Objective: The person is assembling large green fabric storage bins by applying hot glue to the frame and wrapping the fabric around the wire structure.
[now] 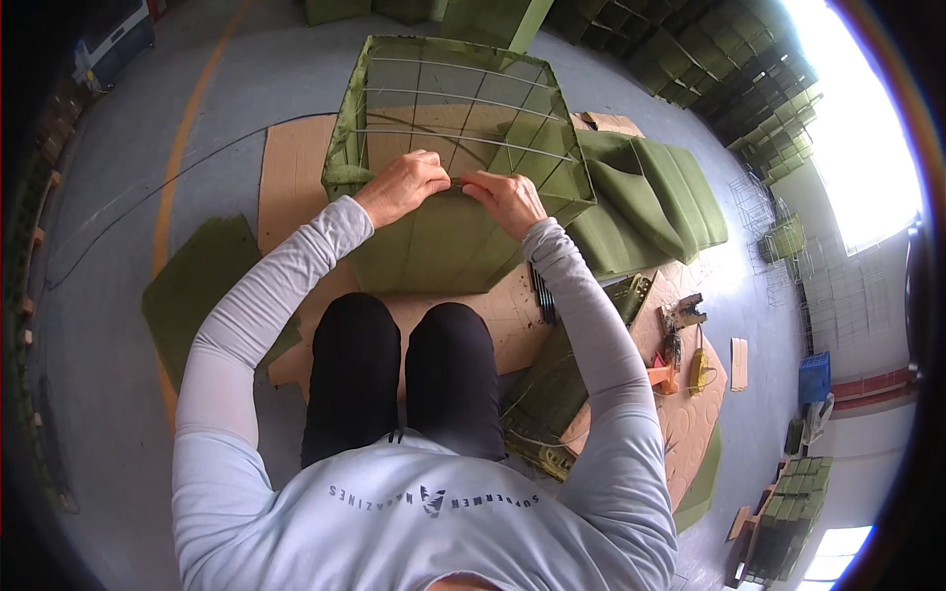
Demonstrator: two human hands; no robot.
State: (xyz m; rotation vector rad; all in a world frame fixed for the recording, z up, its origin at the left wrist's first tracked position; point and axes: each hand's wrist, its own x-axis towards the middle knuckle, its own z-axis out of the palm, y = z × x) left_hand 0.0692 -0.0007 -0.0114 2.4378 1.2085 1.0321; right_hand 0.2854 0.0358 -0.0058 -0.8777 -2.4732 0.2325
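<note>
In front of my knees stands a box-shaped wire frame (463, 100) covered in green fabric (434, 241). Metal wires cross its upper face, and the fabric is folded over its rim. My left hand (406, 185) pinches the fabric edge near the middle of the near rim. Close beside it, my right hand (506, 201) pinches the same edge, fingertips only a little apart from the left ones. What lies under the fingertips is hidden.
Cardboard (296, 167) lies under the frame. Stacked green fabric pieces (650, 202) sit to the right, a flat green sheet (212, 281) to the left. An orange-handled tool (665, 372) and a yellow tool (700, 369) rest on cardboard at right. A cable (148, 192) crosses the floor.
</note>
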